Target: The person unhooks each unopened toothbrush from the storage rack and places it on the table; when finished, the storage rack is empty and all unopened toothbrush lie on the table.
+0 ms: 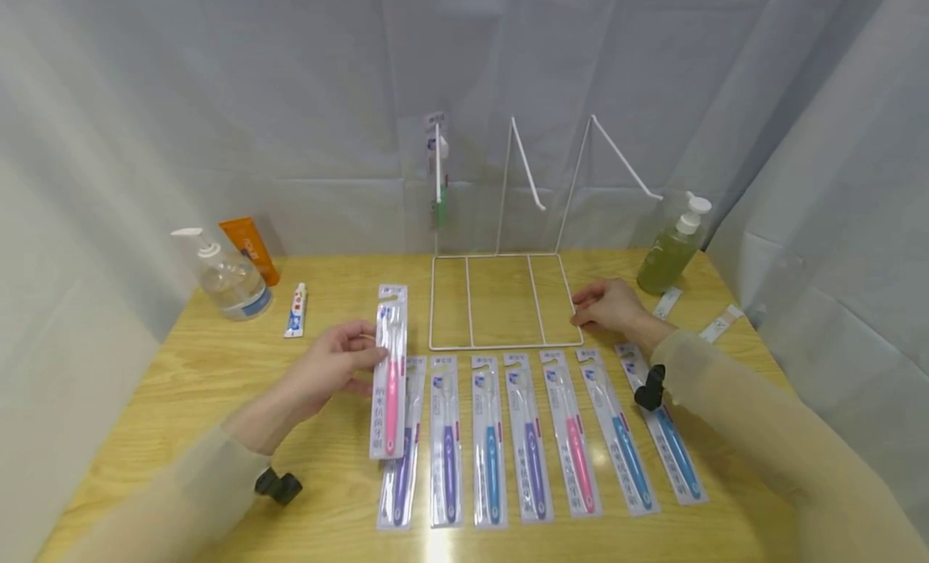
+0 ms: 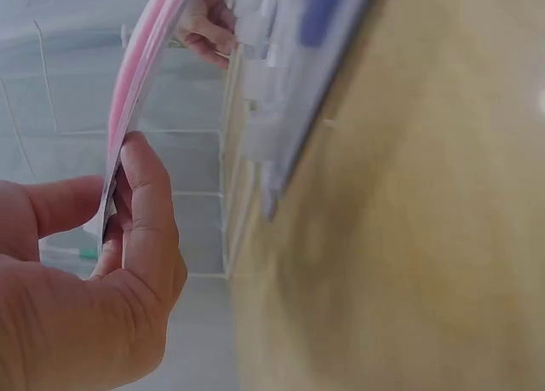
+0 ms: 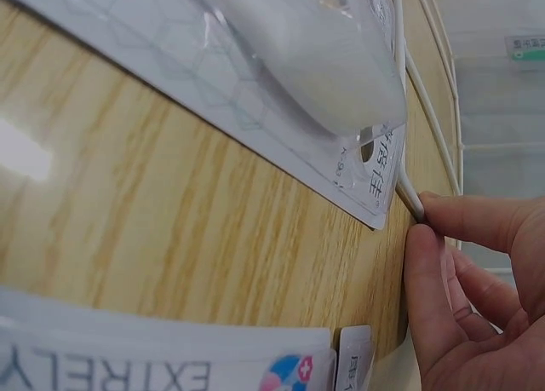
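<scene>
In the head view my left hand (image 1: 335, 361) pinches a packaged pink toothbrush (image 1: 392, 385) by the edge of its card, thumb in front. It is held up above a packaged purple toothbrush (image 1: 403, 474) and partly covers it. The left wrist view shows thumb and fingers (image 2: 149, 204) on both faces of the pack. My right hand (image 1: 610, 309) pinches the front right corner of a white wire display rack (image 1: 508, 348), whose thin rod (image 3: 412, 195) runs between thumb and forefinger. A green toothbrush pack (image 1: 441, 208) hangs on the rack's left hook; the other two hooks are bare.
Several packaged toothbrushes (image 1: 533, 466) lie in a row along the front. A clear pump bottle (image 1: 234, 285), an orange tube (image 1: 250, 248) and a small toothpaste tube (image 1: 296, 311) stand or lie at left. A green pump bottle (image 1: 668, 256) and small white packets (image 1: 720, 324) are at right.
</scene>
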`<state>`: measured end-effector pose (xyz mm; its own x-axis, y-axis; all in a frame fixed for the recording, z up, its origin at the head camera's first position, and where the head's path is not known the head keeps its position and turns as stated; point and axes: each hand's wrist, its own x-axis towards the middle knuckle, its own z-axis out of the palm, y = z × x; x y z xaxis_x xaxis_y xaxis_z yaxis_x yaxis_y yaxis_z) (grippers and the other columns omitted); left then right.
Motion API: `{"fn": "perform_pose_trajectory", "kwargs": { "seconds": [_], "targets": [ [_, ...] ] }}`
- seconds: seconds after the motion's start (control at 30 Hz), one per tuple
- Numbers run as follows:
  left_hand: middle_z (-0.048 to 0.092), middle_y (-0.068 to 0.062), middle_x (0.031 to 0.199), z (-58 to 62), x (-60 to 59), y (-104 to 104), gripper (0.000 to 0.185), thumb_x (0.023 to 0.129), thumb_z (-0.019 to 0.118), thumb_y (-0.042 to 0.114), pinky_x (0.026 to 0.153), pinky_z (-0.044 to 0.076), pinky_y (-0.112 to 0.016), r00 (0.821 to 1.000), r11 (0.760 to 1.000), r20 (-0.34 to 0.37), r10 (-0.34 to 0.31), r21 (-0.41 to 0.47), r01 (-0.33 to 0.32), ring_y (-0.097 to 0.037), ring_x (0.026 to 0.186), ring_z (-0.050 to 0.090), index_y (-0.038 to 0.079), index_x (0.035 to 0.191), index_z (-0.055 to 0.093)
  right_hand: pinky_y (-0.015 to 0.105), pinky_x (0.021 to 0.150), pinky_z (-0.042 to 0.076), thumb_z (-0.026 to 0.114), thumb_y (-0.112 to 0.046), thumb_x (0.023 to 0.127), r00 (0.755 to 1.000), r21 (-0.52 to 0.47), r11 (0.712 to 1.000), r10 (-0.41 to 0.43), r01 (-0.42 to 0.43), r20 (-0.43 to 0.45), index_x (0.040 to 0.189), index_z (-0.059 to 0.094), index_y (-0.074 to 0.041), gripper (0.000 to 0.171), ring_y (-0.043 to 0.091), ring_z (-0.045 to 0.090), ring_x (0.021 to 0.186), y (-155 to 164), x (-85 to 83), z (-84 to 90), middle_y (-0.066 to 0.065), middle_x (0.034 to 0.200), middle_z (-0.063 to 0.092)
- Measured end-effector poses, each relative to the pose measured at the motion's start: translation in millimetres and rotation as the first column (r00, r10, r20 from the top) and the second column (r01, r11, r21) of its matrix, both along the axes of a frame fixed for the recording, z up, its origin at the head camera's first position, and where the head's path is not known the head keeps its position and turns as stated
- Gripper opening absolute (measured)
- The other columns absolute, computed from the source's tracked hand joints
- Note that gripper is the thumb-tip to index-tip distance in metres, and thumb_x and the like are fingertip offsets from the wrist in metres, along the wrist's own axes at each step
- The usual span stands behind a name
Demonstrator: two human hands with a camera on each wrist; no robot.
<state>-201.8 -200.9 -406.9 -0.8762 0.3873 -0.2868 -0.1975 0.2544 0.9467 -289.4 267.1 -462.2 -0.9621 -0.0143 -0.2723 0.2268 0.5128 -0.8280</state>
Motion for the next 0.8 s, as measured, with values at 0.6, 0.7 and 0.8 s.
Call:
{"fn": "perform_pose_trajectory", "kwargs": {
  "seconds": [0.6, 0.7, 0.8],
  "targets": [
    [0.070, -0.013, 0.115, -30.2, 40.5, -36, 0.058, 0.109, 0.069, 0.010, 0.075, 0.075, -0.037, 0.991, 0.985, 0.128, 0.046, -0.172, -0.023, -0.023, 0.090, 0.076, -0.007, 0.159, 0.044, 0.017, 0.067, 0.067, 0.088, -0.002, 0.091, 1.000, 0.011, 1.000, -0.008, 0.008, 0.011, 0.133, 0.071, 0.009, 0.047, 0.006, 0.067, 0.074, -2, 0.7, 2.1, -0.001, 0.092, 0.069],
    [0.069, -0.014, 0.116, -31.0, 41.5, -36, 0.057, 0.108, 0.069, 0.009, 0.074, 0.074, -0.037, 0.990, 0.982, 0.132, 0.053, -0.189, -0.027, -0.024, 0.090, 0.075, -0.006, 0.158, 0.045, 0.017, 0.067, 0.067, 0.088, -0.002, 0.091, 1.000, 0.015, 1.000, -0.008, 0.008, 0.015, 0.134, 0.071, 0.009, 0.047, 0.006, 0.067, 0.075, -3, 1.2, 3.8, -0.001, 0.092, 0.069],
    [0.068, -0.017, 0.119, -31.6, 42.0, -35, 0.058, 0.108, 0.069, 0.008, 0.074, 0.075, -0.038, 0.989, 0.978, 0.135, 0.056, -0.207, -0.028, -0.024, 0.091, 0.075, -0.007, 0.158, 0.045, 0.017, 0.067, 0.067, 0.088, -0.002, 0.091, 1.000, 0.012, 1.000, -0.009, 0.009, 0.021, 0.134, 0.071, 0.009, 0.048, 0.006, 0.067, 0.075, -3, 1.4, 5.0, -0.001, 0.092, 0.069]
  ]
}}
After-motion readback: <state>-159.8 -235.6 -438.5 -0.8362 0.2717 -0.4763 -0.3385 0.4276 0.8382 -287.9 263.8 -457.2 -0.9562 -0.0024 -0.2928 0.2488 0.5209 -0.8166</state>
